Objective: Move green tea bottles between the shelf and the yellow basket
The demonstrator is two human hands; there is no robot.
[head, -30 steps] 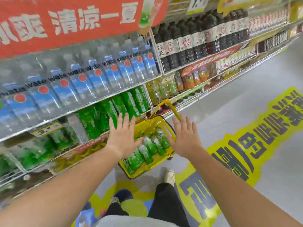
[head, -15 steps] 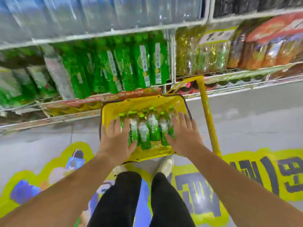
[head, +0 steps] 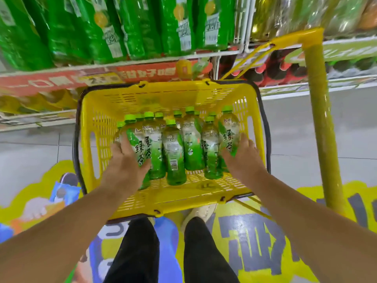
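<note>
A yellow basket (head: 163, 99) stands on the floor in front of my feet, holding several green tea bottles (head: 173, 152) with green caps, lying side by side. My left hand (head: 126, 168) is inside the basket with its fingers wrapped on the leftmost bottle (head: 140, 146). My right hand (head: 242, 158) is inside too, its fingers closing on the rightmost bottle (head: 229, 129). Above the basket, the shelf (head: 142, 60) carries a row of larger green bottles (head: 106, 27).
The basket's yellow pull handle (head: 320, 123) rises upright at the right, close to my right forearm. Lower shelves hold red-capped dark bottles (head: 273, 70) and yellow drinks. Grey tiled floor with a bright floor sticker (head: 255, 242) lies around my legs.
I have leaned down toward the basket. Both hands went from hovering spread above the bottles to reaching inside and closing on the two outer bottles.
</note>
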